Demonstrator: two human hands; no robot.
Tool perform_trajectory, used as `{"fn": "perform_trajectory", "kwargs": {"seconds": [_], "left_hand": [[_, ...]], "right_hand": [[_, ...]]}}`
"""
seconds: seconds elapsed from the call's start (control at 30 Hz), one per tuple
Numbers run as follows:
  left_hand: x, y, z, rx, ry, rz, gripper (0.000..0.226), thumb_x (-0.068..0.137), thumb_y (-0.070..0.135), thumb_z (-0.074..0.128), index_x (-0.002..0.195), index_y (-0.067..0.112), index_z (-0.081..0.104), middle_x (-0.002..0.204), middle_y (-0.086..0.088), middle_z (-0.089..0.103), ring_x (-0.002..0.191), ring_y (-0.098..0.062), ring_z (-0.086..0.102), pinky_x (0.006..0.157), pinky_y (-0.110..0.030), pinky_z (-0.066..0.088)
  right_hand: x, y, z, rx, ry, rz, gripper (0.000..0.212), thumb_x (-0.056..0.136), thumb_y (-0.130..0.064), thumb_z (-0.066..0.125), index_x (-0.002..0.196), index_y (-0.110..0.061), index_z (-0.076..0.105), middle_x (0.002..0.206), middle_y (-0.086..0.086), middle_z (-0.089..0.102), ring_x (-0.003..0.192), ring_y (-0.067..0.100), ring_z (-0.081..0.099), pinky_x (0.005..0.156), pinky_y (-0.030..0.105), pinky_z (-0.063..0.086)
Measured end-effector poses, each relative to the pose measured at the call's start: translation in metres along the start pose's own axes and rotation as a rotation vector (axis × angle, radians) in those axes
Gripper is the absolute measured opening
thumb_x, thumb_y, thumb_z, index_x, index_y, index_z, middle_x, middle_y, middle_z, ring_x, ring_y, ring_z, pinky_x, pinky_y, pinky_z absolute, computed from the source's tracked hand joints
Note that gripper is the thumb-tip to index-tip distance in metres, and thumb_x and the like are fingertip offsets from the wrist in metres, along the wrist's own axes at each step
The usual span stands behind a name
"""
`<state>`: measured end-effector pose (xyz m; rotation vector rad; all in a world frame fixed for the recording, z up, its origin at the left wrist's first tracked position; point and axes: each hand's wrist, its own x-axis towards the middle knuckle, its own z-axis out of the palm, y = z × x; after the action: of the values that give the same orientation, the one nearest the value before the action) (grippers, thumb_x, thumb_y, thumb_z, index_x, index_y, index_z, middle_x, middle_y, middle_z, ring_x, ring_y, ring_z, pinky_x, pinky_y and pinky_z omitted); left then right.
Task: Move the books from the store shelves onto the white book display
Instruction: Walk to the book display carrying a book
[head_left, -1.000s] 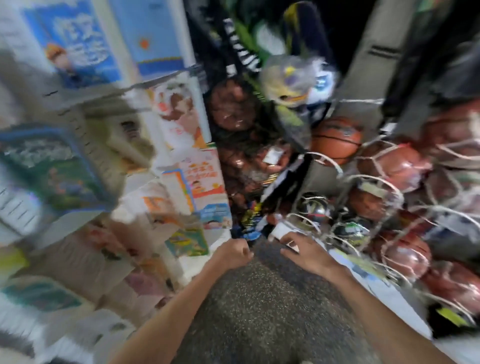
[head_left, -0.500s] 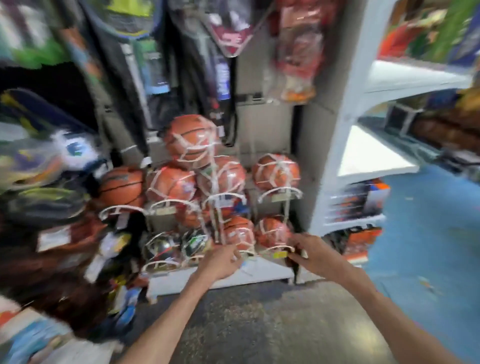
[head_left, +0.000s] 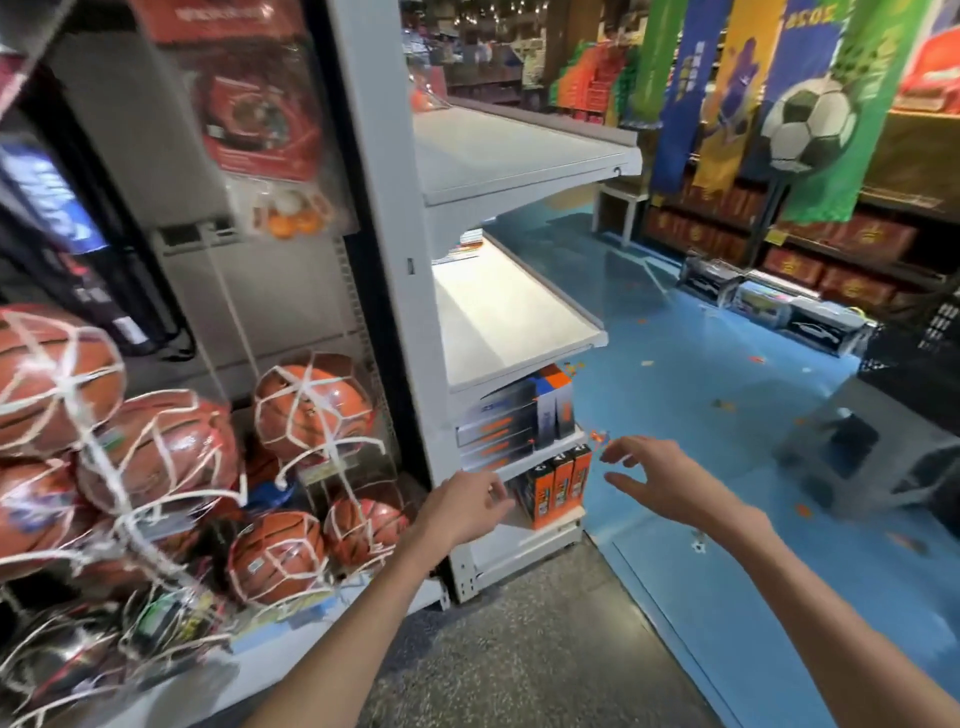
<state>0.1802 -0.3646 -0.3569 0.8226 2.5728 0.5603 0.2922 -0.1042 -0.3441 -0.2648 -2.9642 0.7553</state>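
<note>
Left hand (head_left: 470, 501) loosely curled, right hand (head_left: 662, 480) spread, both holding nothing. Books (head_left: 460, 248) few, far end of white shelf (head_left: 511, 317). Risk: mistaking near boxes (head_left: 558, 486) for books; blur hides titles.

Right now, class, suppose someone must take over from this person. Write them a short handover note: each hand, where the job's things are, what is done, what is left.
Left hand: holds nothing, fingers loosely curled, in front of the white shelf unit.
Right hand: open, fingers spread, holds nothing, over the blue floor.
Books: a few coloured edges show at the back of the middle shelf; too small to be sure. Lower shelves hold boxes, not clearly books.
White book display: not seen in this view.
Done: nothing that shows here.
Left: find books, pick them up, carry them to the display.
</note>
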Motion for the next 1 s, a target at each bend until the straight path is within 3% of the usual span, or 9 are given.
{"fn": "perform_trajectory", "kwargs": {"seconds": [0.27, 0.43, 0.6, 0.77, 1.0], "left_hand": [[0.210, 0.079, -0.003, 0.019, 0.007, 0.103, 0.024, 0.093, 0.044, 0.060, 0.104, 0.025, 0.070, 0.104, 0.005, 0.075, 0.098, -0.017, 0.070, 0.085, -0.037, 0.057], [0.328, 0.148, -0.017, 0.057, -0.015, 0.184, 0.023, 0.094, 0.040, 0.061, 0.105, 0.022, 0.070, 0.107, -0.002, 0.075, 0.103, -0.022, 0.069, 0.087, -0.034, 0.054], [0.435, 0.214, -0.013, 0.098, -0.045, 0.225, 0.020, 0.093, 0.041, 0.061, 0.104, 0.025, 0.068, 0.102, 0.002, 0.075, 0.101, -0.019, 0.069, 0.085, -0.033, 0.054], [0.551, 0.258, 0.004, 0.106, -0.043, 0.180, 0.022, 0.092, 0.043, 0.062, 0.103, 0.024, 0.068, 0.101, 0.004, 0.076, 0.101, -0.019, 0.069, 0.084, -0.032, 0.054], [0.684, 0.298, -0.018, 0.071, 0.011, -0.041, 0.024, 0.095, 0.046, 0.058, 0.106, 0.025, 0.066, 0.108, 0.007, 0.076, 0.107, -0.017, 0.067, 0.086, -0.029, 0.048]], "right_hand": [[0.133, 0.131, -0.059, -0.022, 0.012, 0.077, 0.020, 0.089, -0.025, 0.074, 0.107, -0.018, 0.069, 0.102, -0.006, 0.070, 0.087, 0.016, 0.064, 0.083, 0.039, 0.054], [0.204, 0.199, -0.115, -0.056, 0.018, 0.132, 0.023, 0.090, -0.028, 0.072, 0.110, -0.019, 0.068, 0.107, -0.008, 0.068, 0.091, 0.014, 0.065, 0.086, 0.033, 0.053], [0.271, 0.280, -0.153, -0.066, 0.022, 0.169, 0.024, 0.091, -0.031, 0.070, 0.113, -0.021, 0.065, 0.110, -0.010, 0.067, 0.096, 0.011, 0.063, 0.089, 0.032, 0.051], [0.357, 0.377, -0.177, -0.068, -0.026, 0.129, 0.025, 0.093, -0.029, 0.068, 0.115, -0.018, 0.065, 0.111, -0.009, 0.066, 0.101, 0.012, 0.063, 0.086, 0.020, 0.045], [0.517, 0.465, -0.226, -0.040, -0.122, -0.016, 0.025, 0.091, -0.031, 0.066, 0.114, -0.021, 0.065, 0.113, -0.007, 0.067, 0.106, 0.015, 0.063, 0.091, 0.027, 0.049]]}}
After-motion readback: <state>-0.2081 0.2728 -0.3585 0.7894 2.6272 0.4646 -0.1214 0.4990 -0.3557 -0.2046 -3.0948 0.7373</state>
